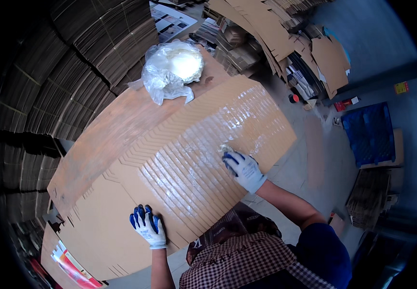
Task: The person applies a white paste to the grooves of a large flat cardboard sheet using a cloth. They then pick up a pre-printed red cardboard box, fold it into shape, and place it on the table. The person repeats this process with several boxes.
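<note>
Fanned-out sheets of brown cardboard [136, 180] overlap like steps across the table, and a wet, whitish glue-like coating shines on their exposed strips. In a white glove with blue fingertips, my right hand [244, 171] is closed round a small pale, frayed wad or brush head [224, 148], pressed to the coated strips; its exact kind cannot be made out. My left hand [148, 228], gloved alike, lies on the uncoated cardboard to the left with its fingers apart, holding nothing. Toward the table's far end sits a clear plastic bag [162, 79] around a mass of white paste [185, 64].
The wooden table [121, 126] shows along the cardboard's far side. Tall bundled cardboard stacks [93, 38] rise at the left. More loose cardboard [261, 29] is heaped beyond the table. A blue plastic pallet [369, 134] leans at the right. A red-and-white printed sheet [73, 269] lies near left.
</note>
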Motion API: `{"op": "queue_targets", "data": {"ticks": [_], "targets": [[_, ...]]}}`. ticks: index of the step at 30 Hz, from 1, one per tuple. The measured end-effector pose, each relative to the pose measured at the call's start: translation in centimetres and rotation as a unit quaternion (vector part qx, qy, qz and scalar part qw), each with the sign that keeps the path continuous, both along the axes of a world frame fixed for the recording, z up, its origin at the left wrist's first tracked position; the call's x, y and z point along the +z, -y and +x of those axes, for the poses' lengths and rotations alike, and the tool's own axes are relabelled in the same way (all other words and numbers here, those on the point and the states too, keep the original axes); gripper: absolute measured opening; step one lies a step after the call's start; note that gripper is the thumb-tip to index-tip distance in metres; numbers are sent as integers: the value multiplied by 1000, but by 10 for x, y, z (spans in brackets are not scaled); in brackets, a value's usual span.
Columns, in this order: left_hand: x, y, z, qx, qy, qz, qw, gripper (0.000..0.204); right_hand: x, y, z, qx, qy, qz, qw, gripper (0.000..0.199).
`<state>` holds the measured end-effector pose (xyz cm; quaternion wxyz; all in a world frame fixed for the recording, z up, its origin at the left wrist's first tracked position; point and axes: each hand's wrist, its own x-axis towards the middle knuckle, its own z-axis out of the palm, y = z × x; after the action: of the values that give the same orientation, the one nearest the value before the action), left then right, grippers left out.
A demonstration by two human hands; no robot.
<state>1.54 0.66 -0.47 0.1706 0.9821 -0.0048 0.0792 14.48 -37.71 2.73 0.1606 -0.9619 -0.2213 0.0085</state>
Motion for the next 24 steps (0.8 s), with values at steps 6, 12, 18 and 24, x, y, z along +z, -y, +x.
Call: {"op": "queue_targets", "data": {"ticks": [6,12,18,24], "targets": [[1,2,-1,0,-4,7,1000,44,-14,50,24,-228,-46,-20,972,37],[-1,2,0,-3,0,17,1000,40,-24,28,7,-3,-2,-13,1000,41],[-2,1,2,-11,-1,28,1000,40,-41,98,87,-223,-5,-24,975,37],[-6,2,-1,-1,-8,40,999,41,-40,60,68,-61,27,36,997,37]]}}
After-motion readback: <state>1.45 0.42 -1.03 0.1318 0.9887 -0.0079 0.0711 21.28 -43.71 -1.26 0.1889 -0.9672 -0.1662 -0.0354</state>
